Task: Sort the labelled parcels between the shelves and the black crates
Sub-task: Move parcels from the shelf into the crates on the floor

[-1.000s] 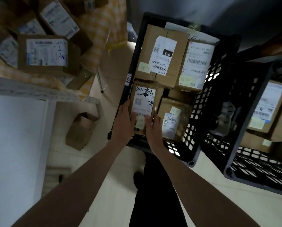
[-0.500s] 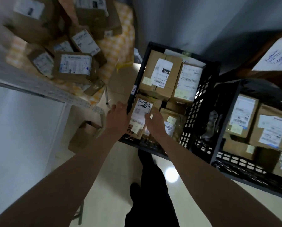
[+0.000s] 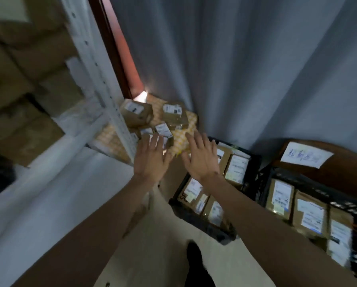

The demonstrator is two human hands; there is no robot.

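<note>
Shelving upright (image 3: 103, 83), white and perforated, stands at far left; blurred brown cartons fill the shelves behind it. Just right of the upright, a heap of labelled parcels (image 3: 152, 119) lies on a yellow checked cloth (image 3: 182, 137).

Left hand (image 3: 150, 158) — fingers spread and released, holding nothing — hovers in front of the near edge of that heap. Right hand (image 3: 201, 156), right of it, is likewise splayed and empty.

Change noted: half a second ago both hands were on a parcel with a handwritten label at the near-left corner of the first black crate (image 3: 254, 162); now both are raised clear. Judgement: that parcel has been deposited, and the hands are heading for the next item in the heap.

Right of the hands, the first black crate holds labelled parcels; a second black crate (image 3: 264, 187) further right holds more. A white sheet (image 3: 306, 155) beyond carries blue handwriting — illegible. No label can be read through the blur.
</note>
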